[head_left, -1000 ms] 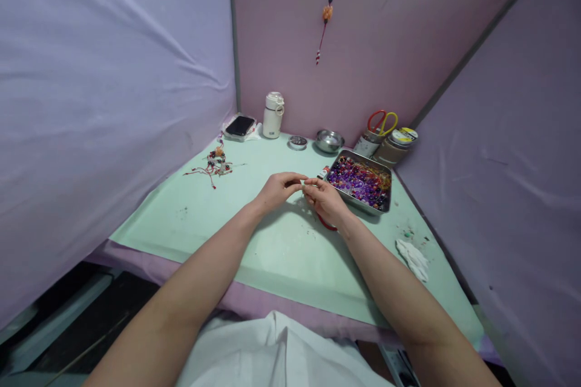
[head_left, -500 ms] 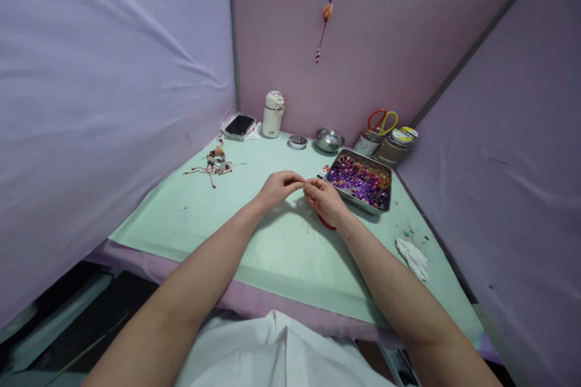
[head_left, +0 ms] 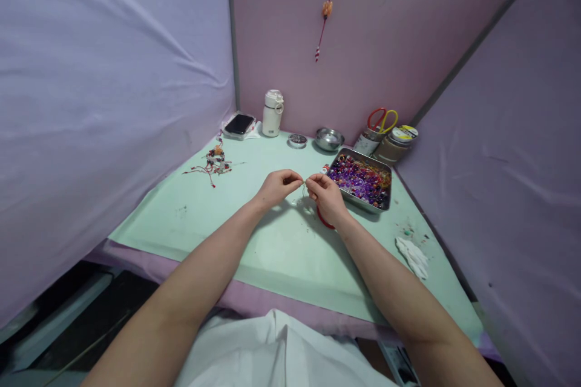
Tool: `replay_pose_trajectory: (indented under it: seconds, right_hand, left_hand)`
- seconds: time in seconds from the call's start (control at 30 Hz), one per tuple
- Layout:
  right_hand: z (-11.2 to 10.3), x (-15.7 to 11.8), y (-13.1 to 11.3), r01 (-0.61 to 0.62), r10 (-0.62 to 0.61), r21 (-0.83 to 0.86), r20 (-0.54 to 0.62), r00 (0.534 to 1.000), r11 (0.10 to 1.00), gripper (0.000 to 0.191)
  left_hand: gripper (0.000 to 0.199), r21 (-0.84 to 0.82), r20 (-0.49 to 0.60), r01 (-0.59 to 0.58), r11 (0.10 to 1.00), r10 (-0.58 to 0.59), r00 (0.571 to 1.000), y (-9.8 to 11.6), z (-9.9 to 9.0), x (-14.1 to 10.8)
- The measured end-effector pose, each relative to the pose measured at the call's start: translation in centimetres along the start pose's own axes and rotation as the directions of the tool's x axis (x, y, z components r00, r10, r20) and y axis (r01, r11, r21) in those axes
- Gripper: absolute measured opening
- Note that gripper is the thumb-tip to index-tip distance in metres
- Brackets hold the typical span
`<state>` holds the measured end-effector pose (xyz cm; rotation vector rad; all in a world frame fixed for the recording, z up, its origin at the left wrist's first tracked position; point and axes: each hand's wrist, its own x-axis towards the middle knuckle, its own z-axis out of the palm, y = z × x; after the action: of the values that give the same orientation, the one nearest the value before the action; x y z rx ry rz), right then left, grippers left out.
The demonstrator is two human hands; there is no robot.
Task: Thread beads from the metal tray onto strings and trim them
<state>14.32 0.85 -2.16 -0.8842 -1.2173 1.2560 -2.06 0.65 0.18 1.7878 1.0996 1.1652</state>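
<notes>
Above the middle of the pale green table (head_left: 272,254), my left hand (head_left: 278,187) pinches a thin cord (head_left: 304,189) between thumb and fingertips. My right hand (head_left: 325,195) faces it, its fingertips closed on the same cord a small gap away. The cord's loose end hangs down between the hands; its finer detail is too small to make out. A red curved handle (head_left: 325,220) lies partly hidden under my right hand. Close by on the right is a metal tray (head_left: 363,205) filled with purple, red and dark beads (head_left: 358,179).
Beaded red strings (head_left: 216,160) lie at the left. Along the back stand a phone (head_left: 239,124), a white bottle (head_left: 273,113), a small round tin (head_left: 297,141), a steel bowl (head_left: 329,139) and jars with scissors (head_left: 382,121). A white cloth (head_left: 412,257) lies right. A beaded string (head_left: 327,9) hangs behind.
My fingertips have moved slightly apart, my right hand turning a little. The thin cord between them now shows more clearly, and more of the red handle is visible.
</notes>
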Motion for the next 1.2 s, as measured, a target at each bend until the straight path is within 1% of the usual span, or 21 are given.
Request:
replay_pose_trajectory:
  seconds: [0.07,0.17,0.27,0.33,0.5,0.67,0.8,0.87,0.97,1.03,1.1,1.2]
  right_hand:
    - [0.0,0.0,-0.1,0.017,-0.017,-0.032,-0.007,1.0,0.999,0.025]
    - [0.2,-0.2,-0.3,0.054,-0.053,-0.144,0.012,0.999,0.988,0.022]
    - [0.4,-0.5,-0.5,0.097,-0.088,-0.266,0.046,0.995,0.959,0.02]
    - [0.4,-0.5,-0.5,0.117,-0.107,-0.308,0.049,0.993,0.944,0.019]
    - [0.2,-0.3,-0.4,0.156,-0.158,-0.325,0.018,0.987,0.933,0.018]
    - [0.5,-0.7,-0.7,0.211,-0.197,-0.313,0.076,0.977,0.926,0.015]
    - [0.6,-0.9,-0.8,0.247,-0.239,-0.415,0.071,0.968,0.876,0.013]
    - [0.4,-0.8,-0.7,0.245,-0.245,-0.452,0.058,0.968,0.858,0.013]
    - [0.2,-0.6,-0.5,0.225,-0.231,-0.454,0.042,0.972,0.862,0.015]
    - [0.1,-0.4,-0.3,0.217,-0.225,-0.465,0.039,0.974,0.858,0.017]
    - [0.0,-0.3,-0.1,0.212,-0.222,-0.494,0.039,0.974,0.844,0.018]
    - [-0.1,-0.2,0.3,0.203,-0.212,-0.532,0.046,0.976,0.822,0.019]
  left_hand:
    - [0.019,0.008,-0.016,0.005,1.0,-0.005,1.0,0.0,0.0,0.0]
    - [0.019,0.018,-0.032,0.018,1.0,-0.017,0.999,0.0,-0.1,0.1]
    - [0.019,0.015,-0.025,0.033,0.999,-0.033,0.999,-0.3,-0.1,0.1]
    - [0.019,-0.007,-0.011,0.045,0.999,-0.045,0.999,-0.4,-0.1,0.1]
    - [0.021,-0.112,0.059,0.123,0.986,-0.117,0.991,0.2,-0.1,-0.1]
    - [0.02,-0.188,0.133,0.203,0.961,-0.18,0.975,1.4,-0.5,-0.4]
    - [0.022,-0.229,0.196,0.206,0.952,-0.162,0.967,1.1,-0.8,-0.4]
    - [0.023,-0.259,0.217,0.177,0.95,-0.121,0.969,0.8,-0.9,-0.3]
    - [0.022,-0.312,0.228,0.113,0.943,-0.042,0.973,0.4,-0.9,-0.1]
    - [0.023,-0.331,0.228,0.09,0.939,-0.013,0.973,0.3,-0.9,-0.1]
    - [0.023,-0.334,0.223,0.092,0.938,-0.016,0.975,0.3,-0.9,-0.1]
    - [0.024,-0.327,0.188,0.112,0.938,-0.052,0.981,0.3,-0.8,-0.1]
